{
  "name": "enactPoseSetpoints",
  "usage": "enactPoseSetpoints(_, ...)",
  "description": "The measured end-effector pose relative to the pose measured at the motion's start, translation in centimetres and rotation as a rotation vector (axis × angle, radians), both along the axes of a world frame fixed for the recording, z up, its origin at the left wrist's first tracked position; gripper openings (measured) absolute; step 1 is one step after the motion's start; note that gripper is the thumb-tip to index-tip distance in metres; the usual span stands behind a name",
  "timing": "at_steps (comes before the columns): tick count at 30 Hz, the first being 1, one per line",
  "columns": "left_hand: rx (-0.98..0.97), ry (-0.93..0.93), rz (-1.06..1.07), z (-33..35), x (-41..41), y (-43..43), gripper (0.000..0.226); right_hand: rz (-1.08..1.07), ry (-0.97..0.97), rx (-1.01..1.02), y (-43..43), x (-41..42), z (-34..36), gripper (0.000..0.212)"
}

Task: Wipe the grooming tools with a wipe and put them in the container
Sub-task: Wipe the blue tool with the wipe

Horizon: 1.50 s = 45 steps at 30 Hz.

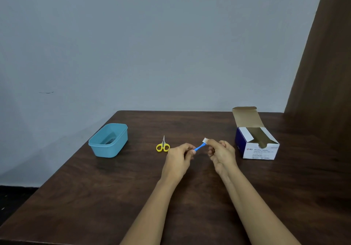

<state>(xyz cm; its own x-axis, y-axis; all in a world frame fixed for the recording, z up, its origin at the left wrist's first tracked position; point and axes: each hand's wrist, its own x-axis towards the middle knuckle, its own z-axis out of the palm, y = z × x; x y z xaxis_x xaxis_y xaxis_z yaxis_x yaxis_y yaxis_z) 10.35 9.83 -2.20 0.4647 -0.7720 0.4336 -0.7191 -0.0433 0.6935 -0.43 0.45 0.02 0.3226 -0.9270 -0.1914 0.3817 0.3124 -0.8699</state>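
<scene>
My left hand (179,158) pinches the near end of a thin blue grooming tool (199,147) above the middle of the table. My right hand (221,154) pinches a small white wipe (205,140) around the tool's far end. Small scissors with yellow handles (163,146) lie on the table just left of my left hand, blades pointing away. A light blue plastic container (108,140) stands open at the table's left side, with a dark item lying inside that I cannot make out.
An open box of alcohol swabs (256,144), white and dark blue with its lid flap up, stands at the right. The dark wooden table (114,197) ends at a left edge near the container. A brown curtain (326,74) hangs at the far right.
</scene>
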Motion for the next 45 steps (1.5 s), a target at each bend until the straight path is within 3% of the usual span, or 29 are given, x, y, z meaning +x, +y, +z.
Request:
enactPoseSetpoints(4,0.005,0.012,0.005,-0.2,0.2,0.1,0.013,-0.026,-0.115,0.154,-0.2,-0.1,0.4,0.026)
enactPoseSetpoints(6,-0.02,0.049,0.02,-0.4,0.6,0.2,0.013,-0.046,-0.163,0.177,-0.9,-0.6,0.5,0.027)
enactPoseSetpoints(12,-0.118,0.17,0.044,-0.8,1.0,0.0,0.018,0.062,-0.042,0.077,-0.6,-0.9,0.0,0.04)
enactPoseSetpoints(24,-0.102,0.178,-0.011,-0.8,1.1,0.0,0.015,0.171,0.117,-0.124,0.2,-1.0,0.2,0.032)
enactPoseSetpoints(32,-0.131,0.197,0.001,-0.8,1.1,0.0,0.018,0.118,-0.006,-0.118,1.2,-0.8,-0.8,0.035)
enactPoseSetpoints(45,-0.062,0.177,-0.062,-0.5,0.7,0.4,0.014,0.093,-0.044,-0.17,1.5,-1.0,-1.8,0.033)
